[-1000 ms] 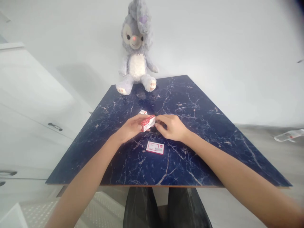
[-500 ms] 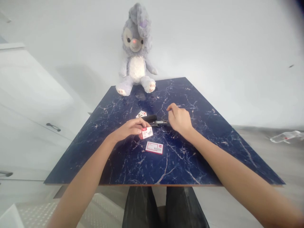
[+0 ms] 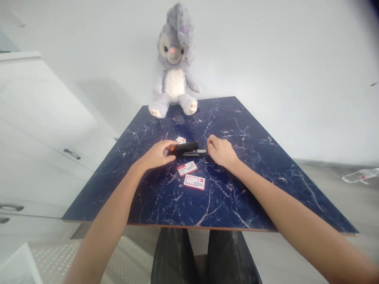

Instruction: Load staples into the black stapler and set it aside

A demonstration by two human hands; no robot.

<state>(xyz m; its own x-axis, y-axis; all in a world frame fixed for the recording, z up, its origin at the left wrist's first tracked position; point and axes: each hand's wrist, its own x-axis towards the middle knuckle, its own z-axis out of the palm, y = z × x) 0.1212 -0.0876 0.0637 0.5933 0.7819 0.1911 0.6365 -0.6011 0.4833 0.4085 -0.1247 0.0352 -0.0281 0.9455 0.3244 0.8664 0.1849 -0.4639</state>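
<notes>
A black stapler [image 3: 187, 149] lies in the middle of the dark blue marble table [image 3: 251, 189]. My left hand [image 3: 156, 154] grips its left end, fingers curled round it. My right hand [image 3: 220, 151] pinches its right end, where a metal part sticks out. Two small red and white staple boxes lie just in front of the stapler: one [image 3: 187, 168] nearer the stapler, the other [image 3: 194, 182] closer to me. A third small box [image 3: 180, 139] lies just behind the stapler.
A grey and white plush rabbit [image 3: 175, 63] sits at the table's far edge against the white wall. White cabinets with dark handles [image 3: 71, 154] stand at the left. My legs show under the near table edge.
My left hand put down the red and white box it held and took the stapler's left end. My right hand moved to the stapler's right end.
</notes>
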